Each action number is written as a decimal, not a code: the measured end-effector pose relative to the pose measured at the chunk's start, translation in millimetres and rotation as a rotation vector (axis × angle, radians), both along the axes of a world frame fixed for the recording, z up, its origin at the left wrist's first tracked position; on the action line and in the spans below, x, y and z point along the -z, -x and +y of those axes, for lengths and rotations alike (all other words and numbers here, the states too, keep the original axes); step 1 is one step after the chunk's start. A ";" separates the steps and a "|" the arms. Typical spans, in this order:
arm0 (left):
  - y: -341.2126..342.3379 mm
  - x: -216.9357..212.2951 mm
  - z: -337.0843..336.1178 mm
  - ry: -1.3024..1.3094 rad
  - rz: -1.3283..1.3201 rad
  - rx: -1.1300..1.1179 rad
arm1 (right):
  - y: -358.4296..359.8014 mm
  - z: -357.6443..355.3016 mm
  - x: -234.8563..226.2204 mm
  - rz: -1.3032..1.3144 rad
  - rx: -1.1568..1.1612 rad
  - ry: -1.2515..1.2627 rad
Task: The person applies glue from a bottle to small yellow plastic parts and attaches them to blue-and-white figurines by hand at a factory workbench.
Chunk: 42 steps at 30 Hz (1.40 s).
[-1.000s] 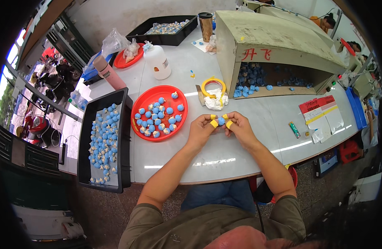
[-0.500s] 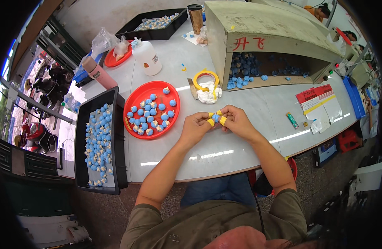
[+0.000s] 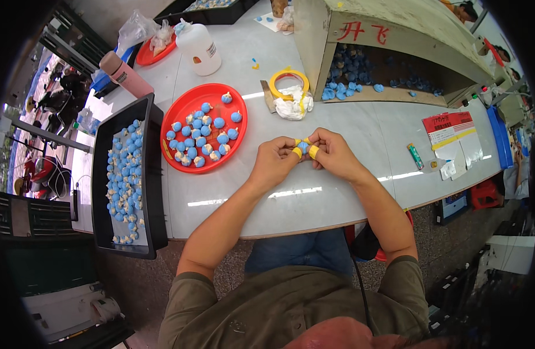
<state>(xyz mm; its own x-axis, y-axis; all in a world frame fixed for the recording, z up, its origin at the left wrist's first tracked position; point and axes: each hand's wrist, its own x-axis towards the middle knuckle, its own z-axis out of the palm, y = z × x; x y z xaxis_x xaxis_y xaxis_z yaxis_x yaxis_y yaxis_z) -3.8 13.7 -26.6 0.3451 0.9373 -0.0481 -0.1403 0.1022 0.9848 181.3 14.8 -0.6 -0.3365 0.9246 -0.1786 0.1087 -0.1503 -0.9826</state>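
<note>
Between the fingertips of both hands is a small round blue piece (image 3: 303, 148), pinched above the table. My left hand (image 3: 274, 160) is closed on its left side and my right hand (image 3: 339, 157) on its right. Yellow tape wraps the thumbs and forefingers. The fingers hide much of the piece. Left of my hands, a round red plate (image 3: 242, 107) holds several blue balls with cream-coloured tips. More such balls lie in a long black tray (image 3: 157, 174) further left.
Beyond my hands lie a yellow tape roll (image 3: 273, 84), a crumpled white tissue (image 3: 292, 109) and a flat scraper-like strip (image 3: 268, 96). A white bottle (image 3: 206, 58) and pink flask (image 3: 128, 77) stand at the back left. An open-fronted box (image 3: 389, 35) holds blue pieces. Rightward are a green tube (image 3: 415, 156) and a red-and-white card (image 3: 449, 131).
The head view has tilted slightly, so the table's things sit higher in the picture. Both hands keep their pinch on the blue piece, with only small finger movement.
</note>
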 end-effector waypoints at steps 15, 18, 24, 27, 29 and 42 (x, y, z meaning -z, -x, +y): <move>0.8 7.8 3.0 0.004 0.087 0.007 | -1.7 1.5 0.6 -0.029 -0.025 0.012; 1.2 6.9 4.8 0.022 0.081 0.010 | -2.0 1.5 -2.0 -0.027 -0.021 0.028; 3.9 2.8 7.1 0.017 0.094 0.015 | -1.4 3.5 -0.5 -0.024 -0.017 0.047; 4.5 2.0 8.7 0.045 0.056 0.029 | -2.7 4.0 -0.6 -0.014 -0.015 0.052; 5.3 1.2 10.2 0.072 0.034 0.036 | -3.5 4.4 -0.8 -0.011 -0.018 0.053; 4.6 4.7 8.4 0.035 0.044 0.049 | -4.3 4.5 0.9 -0.019 -0.050 0.059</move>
<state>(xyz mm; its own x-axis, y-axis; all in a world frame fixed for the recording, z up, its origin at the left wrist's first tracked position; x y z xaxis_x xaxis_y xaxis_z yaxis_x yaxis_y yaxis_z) -8.3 22.1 -31.3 0.3872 0.9169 -0.0966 -0.0907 0.1421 0.9857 185.6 19.4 -1.4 -0.3776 0.8946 -0.2389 0.1364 -0.2014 -0.9700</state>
